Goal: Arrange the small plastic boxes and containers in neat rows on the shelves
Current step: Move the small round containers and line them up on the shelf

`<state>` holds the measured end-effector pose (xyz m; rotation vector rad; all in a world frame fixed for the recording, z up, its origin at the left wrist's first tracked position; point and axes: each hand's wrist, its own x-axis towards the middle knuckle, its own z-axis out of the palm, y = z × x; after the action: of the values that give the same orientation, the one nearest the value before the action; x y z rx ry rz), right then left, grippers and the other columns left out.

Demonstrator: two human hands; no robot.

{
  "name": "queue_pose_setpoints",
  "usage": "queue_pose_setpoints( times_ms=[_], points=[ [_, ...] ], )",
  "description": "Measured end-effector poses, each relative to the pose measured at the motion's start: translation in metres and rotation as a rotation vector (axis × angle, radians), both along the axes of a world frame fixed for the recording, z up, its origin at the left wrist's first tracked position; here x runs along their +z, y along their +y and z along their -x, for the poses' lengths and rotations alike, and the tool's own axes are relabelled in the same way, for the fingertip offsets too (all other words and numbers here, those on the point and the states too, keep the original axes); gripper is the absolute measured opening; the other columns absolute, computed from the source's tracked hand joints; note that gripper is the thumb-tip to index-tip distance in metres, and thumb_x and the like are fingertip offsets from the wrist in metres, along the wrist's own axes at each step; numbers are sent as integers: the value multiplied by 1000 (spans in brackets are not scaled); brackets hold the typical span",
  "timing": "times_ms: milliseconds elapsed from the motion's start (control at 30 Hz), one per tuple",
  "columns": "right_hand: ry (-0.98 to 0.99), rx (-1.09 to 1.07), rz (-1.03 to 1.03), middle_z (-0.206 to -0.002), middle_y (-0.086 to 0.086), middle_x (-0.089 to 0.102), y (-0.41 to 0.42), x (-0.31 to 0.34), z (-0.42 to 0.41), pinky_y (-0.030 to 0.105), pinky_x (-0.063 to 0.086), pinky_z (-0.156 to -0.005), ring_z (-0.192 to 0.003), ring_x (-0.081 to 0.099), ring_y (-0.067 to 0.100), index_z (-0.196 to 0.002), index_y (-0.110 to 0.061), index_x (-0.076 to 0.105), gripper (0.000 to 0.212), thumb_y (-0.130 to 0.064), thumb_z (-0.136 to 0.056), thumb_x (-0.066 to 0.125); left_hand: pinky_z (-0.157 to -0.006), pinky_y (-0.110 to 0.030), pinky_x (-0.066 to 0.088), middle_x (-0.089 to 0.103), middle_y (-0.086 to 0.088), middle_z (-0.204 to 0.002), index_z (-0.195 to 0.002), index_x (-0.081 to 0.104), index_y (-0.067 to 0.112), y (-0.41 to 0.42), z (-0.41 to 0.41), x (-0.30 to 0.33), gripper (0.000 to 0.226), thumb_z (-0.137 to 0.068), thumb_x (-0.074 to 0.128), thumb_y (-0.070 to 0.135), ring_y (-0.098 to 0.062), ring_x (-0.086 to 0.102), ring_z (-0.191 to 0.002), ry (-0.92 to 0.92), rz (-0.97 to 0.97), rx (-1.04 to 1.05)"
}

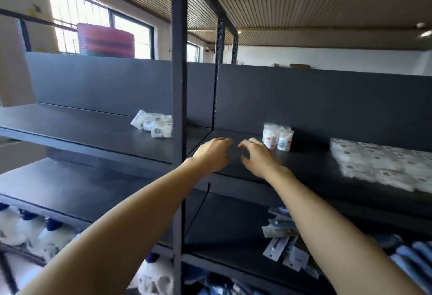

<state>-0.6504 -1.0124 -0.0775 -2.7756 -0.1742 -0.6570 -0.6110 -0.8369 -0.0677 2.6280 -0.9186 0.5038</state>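
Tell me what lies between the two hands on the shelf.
Nothing: in the head view only bare dark shelf shows between left hand and right hand.

Black upright post (pixel 179 112) as landmark. Packet cluster (pixel 153 123) just left of post: right edge hidden behind it, labels too small to read. Flat packet rows (pixel 383 166) far right of post: motion-blurred, cut by right frame edge. White bottles with blue caps (pixel 28 231) low left of post: blurred, cut by left edge. Blue items (pixel 413 257) low right: blurred, identity unclear. Left hand (pixel 214 155) fingertips smeared.
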Motion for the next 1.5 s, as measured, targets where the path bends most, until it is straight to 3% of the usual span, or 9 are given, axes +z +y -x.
queue_pose_setpoints(
  times_ms=[233,433,700,867,1100,1267,1367,1500],
  points=[
    [-64,34,-42,-117,2,57,110,-9,41,43,52,-84,-104,59,26,-115,-17,61,21,-13,-94,57,-64,-32,39,61,0,-106,-96,49,22,109,45,-13,10,-88,51,16,-26,58,-89,45,9,-50],
    [-37,136,-36,-119,1,54,198,-9,47,41,52,-81,-103,59,24,-119,-16,59,25,-10,-96,51,-78,-35,49,61,-1,-125,-121,57,22,198,43,-14,32,-89,57,21,-30,60,-107,28,56,72],
    [50,64,35,-126,3,50,276,-2,3,41,50,-89,-116,53,25,-125,-15,54,27,-17,-98,52,-90,-39,51,61,0,-130,-128,53,27,288,-1,-7,41,-88,58,27,-28,59,-113,36,108,221],
    [38,18,53,-127,4,50,299,-6,-45,37,47,-80,-112,54,29,-127,-16,54,29,-15,-98,51,-88,-40,51,61,0,-126,-127,53,27,315,-45,-9,41,-86,57,25,-29,60,-110,29,130,235],
    [-50,-43,119,-130,9,51,312,1,-145,38,44,-95,-120,50,32,-131,-11,52,37,-11,-94,55,-89,-38,51,58,2,-130,-132,52,25,325,-149,-6,44,-88,58,27,-26,57,-115,29,45,217],
    [9,-107,249,-130,8,48,303,1,-211,38,39,-101,-125,44,31,-127,-13,50,39,-10,-89,59,-89,-39,48,56,-3,-131,-131,51,24,306,-220,0,43,-89,57,27,-29,55,-116,-6,-89,180],
    [12,-149,351,-136,6,43,302,3,-243,38,35,-104,-129,39,30,-131,-17,48,46,-12,-87,61,-88,-39,45,50,-5,-129,-129,51,20,301,-255,1,40,-90,57,23,-29,49,-119,-52,-51,155],
    [16,-233,391,-139,8,44,305,9,-271,41,35,-101,-129,39,31,-134,-19,47,43,-15,-92,54,-96,-42,43,43,-7,-136,-140,43,22,297,-295,2,52,-90,57,21,-32,43,-123,-63,-2,135]
  ],
)
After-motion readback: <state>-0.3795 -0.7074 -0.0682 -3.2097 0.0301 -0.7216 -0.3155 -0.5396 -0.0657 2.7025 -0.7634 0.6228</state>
